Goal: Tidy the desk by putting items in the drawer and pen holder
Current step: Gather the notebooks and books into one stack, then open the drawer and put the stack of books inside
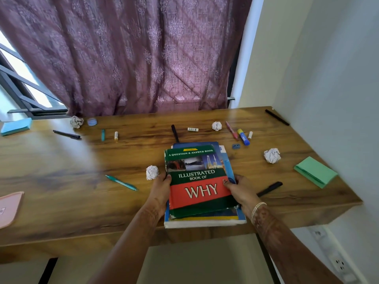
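Note:
A stack of books (202,221) lies at the front middle of the wooden desk (61,181), topped by a green and red book (198,181) titled "Illustrated Book of Why". My left hand (161,188) grips the stack's left edge and my right hand (240,190) grips its right edge. Loose on the desk are a teal pen (121,182), black pens (66,134) (269,188) (276,117) (175,133), a pink pen (231,130), a glue stick (243,137) and a blue sharpener (236,146). No drawer or pen holder is in view.
Crumpled paper balls (152,172) (272,155) (216,126) (77,121) are scattered about. Green sticky notes (314,172) sit at the right, blue ones (16,126) at the far left, a pink object (9,208) at the left edge. A curtain (133,58) hangs behind; a wall closes the right.

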Demonstrator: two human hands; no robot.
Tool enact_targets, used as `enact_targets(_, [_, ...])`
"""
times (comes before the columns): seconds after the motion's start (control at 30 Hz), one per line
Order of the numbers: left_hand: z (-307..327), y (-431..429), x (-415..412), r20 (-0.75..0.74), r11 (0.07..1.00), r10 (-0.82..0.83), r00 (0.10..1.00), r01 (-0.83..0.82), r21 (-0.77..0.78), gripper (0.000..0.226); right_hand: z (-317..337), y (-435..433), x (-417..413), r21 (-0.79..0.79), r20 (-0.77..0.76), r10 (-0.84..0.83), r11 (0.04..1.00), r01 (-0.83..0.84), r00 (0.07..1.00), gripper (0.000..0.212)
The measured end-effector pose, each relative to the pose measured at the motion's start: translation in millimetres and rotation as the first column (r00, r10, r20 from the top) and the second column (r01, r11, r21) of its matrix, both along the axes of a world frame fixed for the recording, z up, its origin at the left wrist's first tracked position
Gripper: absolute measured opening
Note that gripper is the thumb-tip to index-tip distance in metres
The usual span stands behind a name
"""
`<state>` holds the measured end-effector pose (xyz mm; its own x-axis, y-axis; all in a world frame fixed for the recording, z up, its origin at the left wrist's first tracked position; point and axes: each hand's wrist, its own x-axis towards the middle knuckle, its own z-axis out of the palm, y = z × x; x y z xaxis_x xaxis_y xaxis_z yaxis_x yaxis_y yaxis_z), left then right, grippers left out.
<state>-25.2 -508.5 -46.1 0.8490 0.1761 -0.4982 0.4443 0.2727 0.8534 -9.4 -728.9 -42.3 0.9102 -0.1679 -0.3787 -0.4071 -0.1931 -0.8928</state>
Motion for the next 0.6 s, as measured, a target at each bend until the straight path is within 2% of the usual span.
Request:
enact_targets(0.17, [5,1,2,0.002,0.986,-0.084,0.996,0.083,0.144,0.023,1,5,-3,-0.207,0.072,0.033,0.978,-0.018,0.997,0.016])
enact_targets(0.33, [10,6,14,-0.048,0.944,-0.207,0.977,0.212,0.254,0.038,6,7,-6,-0.456,0.102,0.145,0.886,-0.083,0.984,0.026])
enact_targets(0.6, [10,-2,20,-0.094,0.792,-0.173,0.980,0.196,0.578,0.035,-1,18,-20,-0.531,0.169,0.184,0.845,-0.067,0.968,0.026])
